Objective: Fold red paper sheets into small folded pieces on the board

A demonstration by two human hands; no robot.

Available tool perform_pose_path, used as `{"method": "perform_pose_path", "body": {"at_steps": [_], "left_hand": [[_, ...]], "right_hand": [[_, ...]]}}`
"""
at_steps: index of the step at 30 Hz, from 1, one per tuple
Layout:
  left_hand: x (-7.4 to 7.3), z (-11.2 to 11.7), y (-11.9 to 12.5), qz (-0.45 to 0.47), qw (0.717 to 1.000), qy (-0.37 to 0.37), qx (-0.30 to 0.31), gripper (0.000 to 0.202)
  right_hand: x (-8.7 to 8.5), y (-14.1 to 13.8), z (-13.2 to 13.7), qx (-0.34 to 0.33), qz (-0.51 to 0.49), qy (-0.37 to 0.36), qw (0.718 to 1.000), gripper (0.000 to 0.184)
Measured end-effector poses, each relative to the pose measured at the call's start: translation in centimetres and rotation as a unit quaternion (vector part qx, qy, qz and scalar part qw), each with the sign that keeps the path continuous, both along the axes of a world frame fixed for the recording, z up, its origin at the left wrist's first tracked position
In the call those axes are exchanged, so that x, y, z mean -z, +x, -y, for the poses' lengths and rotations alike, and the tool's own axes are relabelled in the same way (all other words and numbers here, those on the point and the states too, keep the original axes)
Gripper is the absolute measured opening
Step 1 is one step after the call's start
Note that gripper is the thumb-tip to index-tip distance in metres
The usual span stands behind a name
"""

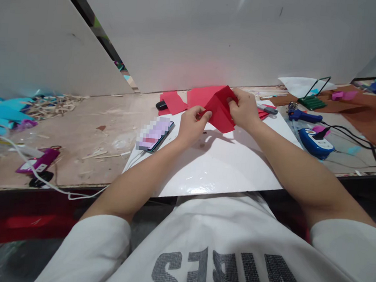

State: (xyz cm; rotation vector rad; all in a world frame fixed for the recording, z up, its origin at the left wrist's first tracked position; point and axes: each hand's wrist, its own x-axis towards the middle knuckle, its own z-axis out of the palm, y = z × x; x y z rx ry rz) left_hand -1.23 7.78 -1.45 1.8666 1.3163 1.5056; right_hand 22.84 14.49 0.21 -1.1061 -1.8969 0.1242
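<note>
Between my two hands a folded sheet of red paper (220,106) is held up above a white board (205,169). My left hand (194,123) pinches its lower left edge, fingers closed. At the upper right corner my right hand (243,108) grips the same sheet between thumb and fingers. Behind it lies another red sheet (198,97), and a smaller red piece (174,102) sits to the left on a black object (161,105). A grey-handled cutter (270,109) rests on red scraps just right of my right hand.
A phone (155,136) with a cable lies at the board's left edge. On the right are a blue glue gun (305,116), a blue power strip (316,143) and a green stand (312,102). A purple power strip (38,161), wood sticks (57,107) and blue scraps (8,112) lie left.
</note>
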Motion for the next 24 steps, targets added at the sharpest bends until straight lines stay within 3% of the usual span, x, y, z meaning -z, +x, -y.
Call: {"method": "perform_pose_path", "body": {"at_steps": [4, 9, 12, 16, 24], "left_hand": [[-0.6, 0.6, 0.2, -0.008, 1.0, -0.016, 0.024, 0.023], [-1.8, 1.7, -0.1, -0.139, 0.985, -0.048, 0.094, 0.008], [-1.9, 2.2, -0.4, -0.209, 0.963, -0.093, 0.143, 0.023], [-1.9, 2.7, -0.3, -0.237, 0.957, -0.095, 0.138, 0.037], [-2.4, 3.4, -0.2, -0.237, 0.952, -0.089, 0.171, 0.043]], "right_hand": [[-0.5, 0.5, -0.5, 0.045, 0.005, -0.027, 0.999, 0.023], [-0.8, 1.6, -1.5, -0.007, 0.008, -0.025, 1.0, 0.016], [-0.4, 2.3, -2.4, -0.021, 0.015, -0.014, 1.0, 0.011], [0.1, 3.0, -3.3, -0.029, 0.003, -0.001, 1.0, 0.009], [-0.4, 3.4, -3.4, -0.013, -0.002, -0.024, 1.0, 0.015]]}}
